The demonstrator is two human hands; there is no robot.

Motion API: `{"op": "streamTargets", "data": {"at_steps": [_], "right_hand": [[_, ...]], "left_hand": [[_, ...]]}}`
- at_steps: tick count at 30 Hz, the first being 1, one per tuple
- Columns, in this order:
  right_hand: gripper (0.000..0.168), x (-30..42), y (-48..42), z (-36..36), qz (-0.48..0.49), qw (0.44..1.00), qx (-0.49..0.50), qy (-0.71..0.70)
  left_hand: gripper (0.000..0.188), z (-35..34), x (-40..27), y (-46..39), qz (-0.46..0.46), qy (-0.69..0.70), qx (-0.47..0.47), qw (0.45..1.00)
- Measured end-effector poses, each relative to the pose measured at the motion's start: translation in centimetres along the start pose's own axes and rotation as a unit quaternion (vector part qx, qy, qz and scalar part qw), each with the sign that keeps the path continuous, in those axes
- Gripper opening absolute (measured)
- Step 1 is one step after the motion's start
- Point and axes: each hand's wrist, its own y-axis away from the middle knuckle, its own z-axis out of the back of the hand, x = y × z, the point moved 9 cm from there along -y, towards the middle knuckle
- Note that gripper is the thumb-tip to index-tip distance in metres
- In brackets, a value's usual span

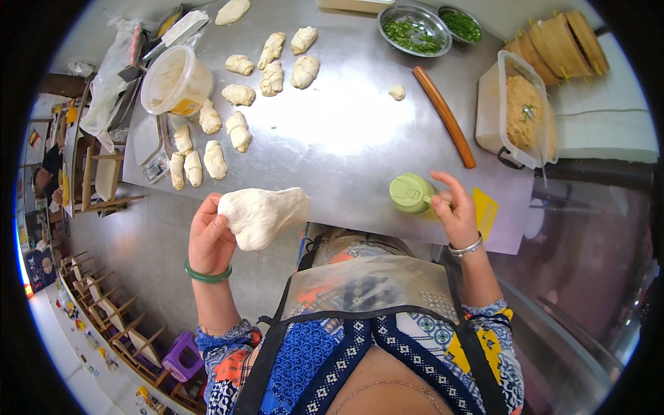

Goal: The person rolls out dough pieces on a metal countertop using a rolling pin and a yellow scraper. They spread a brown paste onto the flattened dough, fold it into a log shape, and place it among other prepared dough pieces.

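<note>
My left hand (pixel 211 233) pinches the left edge of a flat, floury piece of white dough (pixel 262 215), thumb on top. The dough spans the table's front edge and sags in its middle. To the right, my right hand (pixel 456 210) is at the handle of a green lidded cup (pixel 412 193), thumb against the handle and index finger raised off it. The fingers behind the handle are partly hidden. Several rolled dough pieces (pixel 237 132) lie at the left of the steel table (pixel 332 171). A small dough ball (pixel 397 92) sits near a wooden rolling pin (pixel 444 116).
A plastic tub (pixel 176 80) and a cleaver (pixel 176 33) are at the left. Bowls of chopped greens (pixel 415 33) stand at the back. On the right are a crumbly-filled plastic bin (pixel 519 109) and bamboo steamers (pixel 560 46). Wooden stools (pixel 111 306) line the floor.
</note>
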Motion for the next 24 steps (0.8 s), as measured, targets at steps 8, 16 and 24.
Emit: {"op": "streamTargets", "data": {"at_steps": [8,16,24], "right_hand": [[0.040,-2.5,4.1,4.4,-0.057,0.994,-0.097,-0.010],[0.045,-2.6,6.3,6.2,-0.078,0.974,-0.096,0.191],[0.039,-4.1,6.2,7.4,-0.099,0.970,-0.129,0.183]], "left_hand": [[0.027,-3.2,2.6,-2.3,0.048,0.008,0.070,0.996],[0.027,-9.5,5.5,-5.0,0.107,0.013,0.153,0.982],[0.032,-11.2,11.5,-8.0,0.152,0.044,0.206,0.966]]}}
